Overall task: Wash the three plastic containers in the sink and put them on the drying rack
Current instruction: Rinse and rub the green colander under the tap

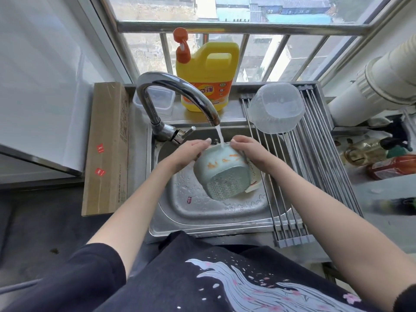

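A pale green plastic container point(221, 174) with orange marks is tilted over the steel sink point(202, 210), its textured base toward me. Both hands hold it by the rim: my left hand point(191, 152) on its left side, my right hand point(245, 147) on its right. Water runs from the chrome faucet point(177, 91) onto its upper edge. A clear container point(276, 108) lies upside down on the drying rack point(315, 167) at the sink's right. Another clear container point(161, 101) stands on the ledge behind the faucet. Something white with red print point(254, 179) lies in the sink under the green container.
A yellow detergent jug point(209, 75) with an orange pump stands on the back ledge by the window bars. A long cardboard box point(105, 149) lies left of the sink. Bottles point(387, 167) lie on the counter at the right, below a white pipe point(382, 82).
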Available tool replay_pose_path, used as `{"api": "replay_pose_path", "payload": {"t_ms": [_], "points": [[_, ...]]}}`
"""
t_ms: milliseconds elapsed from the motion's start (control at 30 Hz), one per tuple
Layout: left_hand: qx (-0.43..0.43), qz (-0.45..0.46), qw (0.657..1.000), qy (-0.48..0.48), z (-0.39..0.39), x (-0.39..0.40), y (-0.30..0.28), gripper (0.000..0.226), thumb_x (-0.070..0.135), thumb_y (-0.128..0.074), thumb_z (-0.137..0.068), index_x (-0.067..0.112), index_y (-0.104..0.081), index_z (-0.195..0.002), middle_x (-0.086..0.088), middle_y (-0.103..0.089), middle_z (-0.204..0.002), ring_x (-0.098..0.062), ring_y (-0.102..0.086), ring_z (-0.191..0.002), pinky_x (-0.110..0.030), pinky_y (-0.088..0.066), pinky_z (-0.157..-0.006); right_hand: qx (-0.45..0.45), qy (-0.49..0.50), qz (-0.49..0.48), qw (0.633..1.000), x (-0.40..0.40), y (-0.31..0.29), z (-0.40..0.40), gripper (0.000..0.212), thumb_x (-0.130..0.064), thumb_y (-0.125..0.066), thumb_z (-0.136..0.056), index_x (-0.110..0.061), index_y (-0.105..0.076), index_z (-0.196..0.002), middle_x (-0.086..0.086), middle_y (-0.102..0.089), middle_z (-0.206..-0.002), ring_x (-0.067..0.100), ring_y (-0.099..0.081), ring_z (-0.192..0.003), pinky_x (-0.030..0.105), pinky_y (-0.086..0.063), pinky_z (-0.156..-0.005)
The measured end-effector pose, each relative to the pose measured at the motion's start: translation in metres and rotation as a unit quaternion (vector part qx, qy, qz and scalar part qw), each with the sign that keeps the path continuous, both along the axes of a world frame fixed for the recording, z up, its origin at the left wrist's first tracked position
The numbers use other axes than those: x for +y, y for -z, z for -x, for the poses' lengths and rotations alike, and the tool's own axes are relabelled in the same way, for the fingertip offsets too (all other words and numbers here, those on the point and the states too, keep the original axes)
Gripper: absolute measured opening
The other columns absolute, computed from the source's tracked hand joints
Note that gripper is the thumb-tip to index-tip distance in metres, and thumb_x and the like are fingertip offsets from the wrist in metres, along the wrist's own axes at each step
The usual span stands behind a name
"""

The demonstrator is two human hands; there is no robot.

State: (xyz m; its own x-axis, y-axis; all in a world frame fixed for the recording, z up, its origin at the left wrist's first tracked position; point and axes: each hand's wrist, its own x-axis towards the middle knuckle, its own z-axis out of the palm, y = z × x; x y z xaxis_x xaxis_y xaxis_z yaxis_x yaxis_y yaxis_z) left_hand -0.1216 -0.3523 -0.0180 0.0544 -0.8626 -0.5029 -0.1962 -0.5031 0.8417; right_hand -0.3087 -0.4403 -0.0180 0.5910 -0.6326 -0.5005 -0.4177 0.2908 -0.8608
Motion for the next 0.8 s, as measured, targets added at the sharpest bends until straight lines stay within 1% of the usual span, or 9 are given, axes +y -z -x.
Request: {"api": "replay_pose_path", "payload": {"t_ms": [100,167,267,300,400,500,567,700,800], "points": [[0.079,-0.064,0.995,0.022,0.005,-0.003,-0.006,0.037,0.053,-0.042,-0.094,0.027,-0.068,-0.097,0.004,-0.065,-0.082,-0.012,-0.059,-0.073,-0.025,-0.045,-0.067,0.011,-0.038,-0.017,0.999,-0.007,-0.006,-0.009,0.024,-0.016,-0.050,-0.097,-0.021,-0.049,-0.074,-0.005,-0.049,-0.066,0.007,-0.047,-0.057,0.019,-0.036,-0.053],[0.121,-0.091,0.988,0.017,0.009,-0.005,-0.008,0.035,0.051,-0.042,-0.095,0.027,-0.067,-0.100,0.002,-0.069,-0.086,-0.014,-0.065,-0.075,-0.027,-0.050,-0.067,0.019,-0.065,-0.024,0.997,-0.009,-0.009,-0.018,0.018,-0.019,-0.050,-0.097,-0.019,-0.056,-0.081,-0.001,-0.057,-0.074,0.011,-0.055,-0.063,0.021,-0.043,-0.059],[0.146,-0.060,0.987,-0.024,0.008,-0.007,-0.002,0.027,0.037,-0.048,-0.096,0.020,-0.069,-0.101,-0.005,-0.072,-0.102,-0.023,-0.067,-0.097,-0.040,-0.051,-0.089,0.026,-0.072,-0.012,0.997,-0.014,-0.012,-0.029,0.013,-0.023,-0.053,-0.097,-0.020,-0.063,-0.089,0.002,-0.065,-0.086,0.014,-0.062,-0.072,0.021,-0.050,-0.064],[0.132,-0.045,0.990,-0.038,0.007,-0.007,-0.001,0.025,0.032,-0.047,-0.098,0.018,-0.068,-0.097,-0.006,-0.071,-0.100,-0.024,-0.066,-0.096,-0.039,-0.050,-0.089,0.039,-0.072,0.009,0.997,-0.016,-0.012,-0.033,0.015,-0.025,-0.052,-0.096,-0.021,-0.065,-0.091,0.002,-0.067,-0.088,0.013,-0.063,-0.075,0.022,-0.051,-0.066],[0.091,-0.020,0.994,-0.055,0.004,-0.006,0.001,0.021,0.024,-0.044,-0.100,0.011,-0.060,-0.098,-0.005,-0.064,-0.092,-0.021,-0.060,-0.084,-0.034,-0.049,-0.080,0.068,-0.025,0.074,0.995,-0.023,-0.013,-0.041,0.023,-0.027,-0.043,-0.100,-0.020,-0.065,-0.100,-0.002,-0.066,-0.092,0.010,-0.060,-0.082,0.024,-0.048,-0.076],[0.095,-0.003,0.994,-0.059,-0.002,-0.005,0.006,0.013,0.016,-0.046,-0.098,0.012,-0.057,-0.103,-0.008,-0.062,-0.096,-0.023,-0.059,-0.085,-0.037,-0.048,-0.081,0.073,0.025,0.075,0.994,-0.028,-0.007,-0.034,0.031,-0.032,-0.039,-0.101,-0.019,-0.062,-0.117,0.000,-0.065,-0.117,0.012,-0.060,-0.110,0.037,-0.045,-0.101],[0.125,-0.009,0.989,-0.078,-0.005,-0.004,0.006,0.013,0.013,-0.047,-0.097,0.016,-0.060,-0.101,-0.008,-0.064,-0.095,-0.021,-0.061,-0.082,-0.036,-0.051,-0.078,0.087,0.028,0.072,0.993,-0.024,-0.005,-0.024,0.042,-0.038,-0.037,-0.100,-0.015,-0.059,-0.128,0.001,-0.061,-0.127,0.014,-0.056,-0.119,0.041,-0.039,-0.108],[0.182,-0.012,0.977,-0.112,-0.003,-0.004,0.006,0.015,0.022,-0.049,-0.097,0.017,-0.063,-0.101,-0.006,-0.068,-0.094,-0.019,-0.064,-0.081,-0.035,-0.052,-0.077,0.071,0.024,0.048,0.996,-0.008,-0.009,-0.007,0.048,-0.033,-0.023,-0.105,-0.008,-0.049,-0.137,0.000,-0.051,-0.137,0.008,-0.044,-0.126,0.022,-0.030,-0.103],[0.192,-0.043,0.972,-0.126,0.002,-0.007,0.009,0.032,0.039,-0.043,-0.098,0.015,-0.065,-0.102,-0.007,-0.068,-0.094,-0.021,-0.063,-0.082,-0.035,-0.049,-0.077,0.045,0.040,0.050,0.997,-0.003,-0.003,-0.001,0.046,-0.030,-0.023,-0.106,-0.007,-0.050,-0.135,0.005,-0.052,-0.138,0.008,-0.046,-0.125,0.011,-0.035,-0.092]]}}
